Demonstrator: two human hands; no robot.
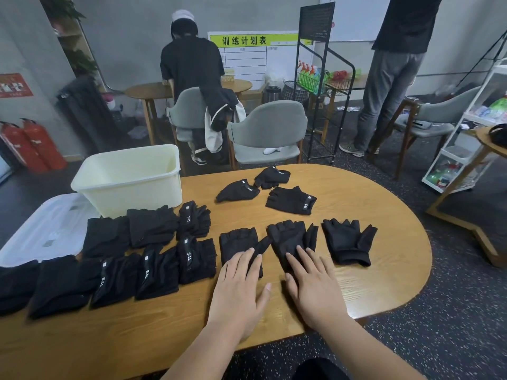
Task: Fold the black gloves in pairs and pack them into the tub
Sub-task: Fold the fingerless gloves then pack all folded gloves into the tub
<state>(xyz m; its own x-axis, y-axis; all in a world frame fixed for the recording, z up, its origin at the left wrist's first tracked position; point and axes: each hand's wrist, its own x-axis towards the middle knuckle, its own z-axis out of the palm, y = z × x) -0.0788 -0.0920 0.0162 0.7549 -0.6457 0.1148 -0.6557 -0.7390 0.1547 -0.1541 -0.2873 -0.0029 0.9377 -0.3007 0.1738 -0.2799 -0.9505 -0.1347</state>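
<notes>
**Pairing step: 2 gloves pressed flat**

The left hand (238, 293) and right hand (315, 290) are laid open, fingers straight, each pressed on 1 glove: the left glove (237, 241) and the right glove (288, 235), side by side on the tabletop (384, 270). Folded pairs (189, 259) are lined up near the tub (129, 185). Cuffs and edges should be matched before 1 glove is laid over the other.

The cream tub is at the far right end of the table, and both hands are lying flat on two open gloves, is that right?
Not quite. The head view shows the cream tub at the far left end of the table, behind the folded gloves, not the right. The rest holds: the left hand and the right hand lie flat on two open gloves.
</notes>
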